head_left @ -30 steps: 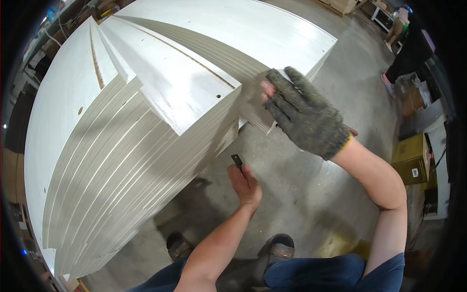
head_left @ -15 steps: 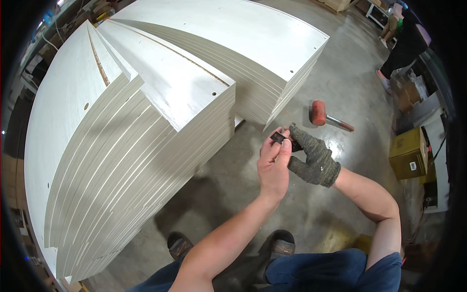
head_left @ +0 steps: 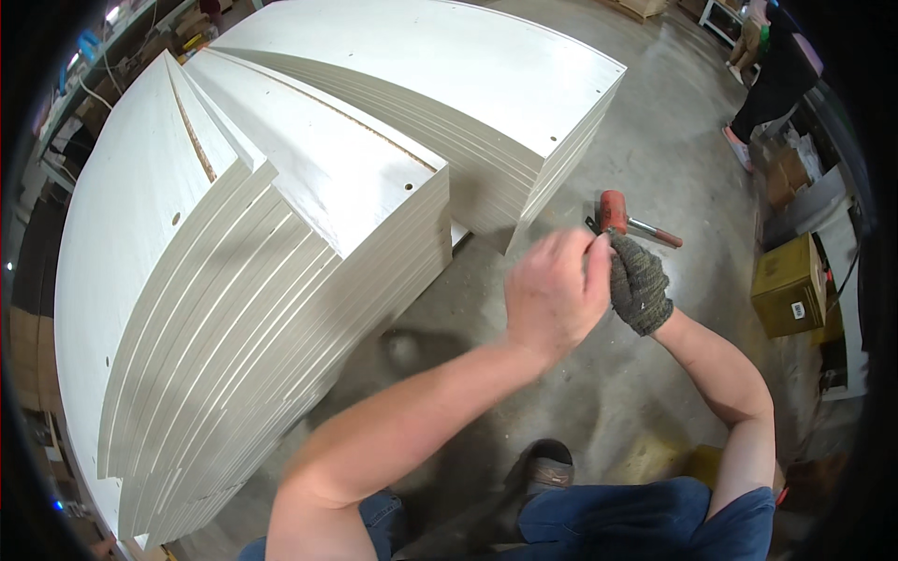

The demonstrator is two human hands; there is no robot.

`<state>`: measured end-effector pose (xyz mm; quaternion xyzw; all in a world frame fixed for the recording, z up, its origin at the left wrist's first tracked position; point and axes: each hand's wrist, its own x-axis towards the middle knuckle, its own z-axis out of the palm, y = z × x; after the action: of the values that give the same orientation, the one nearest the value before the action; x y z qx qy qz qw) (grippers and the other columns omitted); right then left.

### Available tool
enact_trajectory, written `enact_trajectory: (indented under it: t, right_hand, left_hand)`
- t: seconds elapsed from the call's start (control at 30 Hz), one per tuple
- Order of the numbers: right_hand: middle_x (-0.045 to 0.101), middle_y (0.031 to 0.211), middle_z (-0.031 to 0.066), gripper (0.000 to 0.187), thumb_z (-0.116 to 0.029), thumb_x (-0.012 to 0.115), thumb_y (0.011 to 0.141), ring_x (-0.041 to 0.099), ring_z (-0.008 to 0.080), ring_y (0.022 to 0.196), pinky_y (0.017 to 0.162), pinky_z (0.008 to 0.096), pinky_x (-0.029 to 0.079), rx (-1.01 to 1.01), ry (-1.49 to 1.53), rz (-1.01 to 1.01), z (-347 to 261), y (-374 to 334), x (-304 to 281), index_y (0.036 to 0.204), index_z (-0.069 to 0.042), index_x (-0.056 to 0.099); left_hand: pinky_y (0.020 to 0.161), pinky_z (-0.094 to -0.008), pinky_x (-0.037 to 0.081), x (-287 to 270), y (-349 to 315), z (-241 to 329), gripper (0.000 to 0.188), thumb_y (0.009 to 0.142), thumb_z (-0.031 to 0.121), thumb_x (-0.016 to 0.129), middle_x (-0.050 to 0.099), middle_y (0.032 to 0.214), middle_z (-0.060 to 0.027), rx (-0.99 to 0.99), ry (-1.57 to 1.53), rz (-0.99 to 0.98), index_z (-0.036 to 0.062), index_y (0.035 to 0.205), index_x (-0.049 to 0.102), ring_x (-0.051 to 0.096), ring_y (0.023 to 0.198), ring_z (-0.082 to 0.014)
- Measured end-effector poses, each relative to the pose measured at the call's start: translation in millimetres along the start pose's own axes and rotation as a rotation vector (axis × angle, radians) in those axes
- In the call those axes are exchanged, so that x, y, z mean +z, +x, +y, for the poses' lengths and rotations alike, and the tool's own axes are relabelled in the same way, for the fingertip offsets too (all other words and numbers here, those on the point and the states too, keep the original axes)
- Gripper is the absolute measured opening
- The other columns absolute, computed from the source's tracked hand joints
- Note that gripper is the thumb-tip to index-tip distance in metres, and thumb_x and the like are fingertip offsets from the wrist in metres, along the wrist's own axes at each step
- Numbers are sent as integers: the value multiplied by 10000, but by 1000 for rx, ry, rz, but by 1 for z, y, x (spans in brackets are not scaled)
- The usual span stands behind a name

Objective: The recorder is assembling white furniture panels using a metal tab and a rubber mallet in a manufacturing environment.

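My bare left hand (head_left: 556,288) is blurred, its fingers curled and the thumb laid along the near side. It meets the fingertips of my right hand (head_left: 640,284), which wears a dark grey-green knitted glove and is closed. A small flat black piece (head_left: 592,225) pokes out beyond the fingertips, in the gloved hand's grasp as far as I can see. What lies inside my left hand is hidden. Just past the hands, a mallet (head_left: 613,211) with a red head and a metal and red-brown handle lies on the floor.
Tall stacks of white-faced curved boards (head_left: 374,201) fill the left, with another stack (head_left: 449,70) behind. A yellow-brown box (head_left: 788,285) stands at the right beside other cartons. A person in black trousers (head_left: 781,89) is at the far right. My shoe (head_left: 547,467) shows below on the concrete floor.
Both hands have shifted right and come closer together. My left hand has turned over, hiding most of the black piece, and its forearm swung across. The view has moved slightly.
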<state>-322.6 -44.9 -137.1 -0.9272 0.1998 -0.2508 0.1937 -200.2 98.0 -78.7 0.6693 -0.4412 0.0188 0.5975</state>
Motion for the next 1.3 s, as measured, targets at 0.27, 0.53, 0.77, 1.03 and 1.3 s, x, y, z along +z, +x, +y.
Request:
enact_trajectory:
  t: [0.27,0.53,0.77,1.03,1.3]
  right_hand:
    - [604,696,118,146,-181,569,851,588,316,598,538,419,467,-287,-76,-19,22,-2,37,944,-75,609]
    - [600,708,62,149,-225,566,848,569,249,538,507,390,440,-563,-331,21,-42,37,-13,882,-83,599]
    - [504,582,52,89,-156,574,843,483,243,495,756,399,318,-424,-133,-40,-65,67,-7,829,-70,558]
    - [519,604,28,230,-267,535,901,524,150,524,538,294,424,473,921,-416,-80,65,-9,836,-48,558]
    - [561,675,24,223,-253,551,890,544,140,559,546,243,416,456,1092,-340,-81,66,-1,910,-34,581]
  left_hand:
    - [613,-377,517,-43,161,127,164,815,174,566,668,857,-129,261,624,-698,19,830,617,658,752,-281]
    - [946,-417,423,-88,242,107,577,802,421,640,591,1157,-196,560,1373,-1191,55,1237,541,545,1089,-348]
    - [930,-367,436,-120,224,52,344,876,212,528,617,1129,-174,256,1265,-1220,58,1173,607,585,1057,-270]
    - [880,-340,443,-109,221,51,335,874,179,516,627,1142,-100,62,1252,-1366,118,1191,603,601,958,-252]
    - [764,-291,426,-128,217,34,455,850,70,460,608,759,-53,-13,1038,-1338,220,1270,551,506,692,-187]
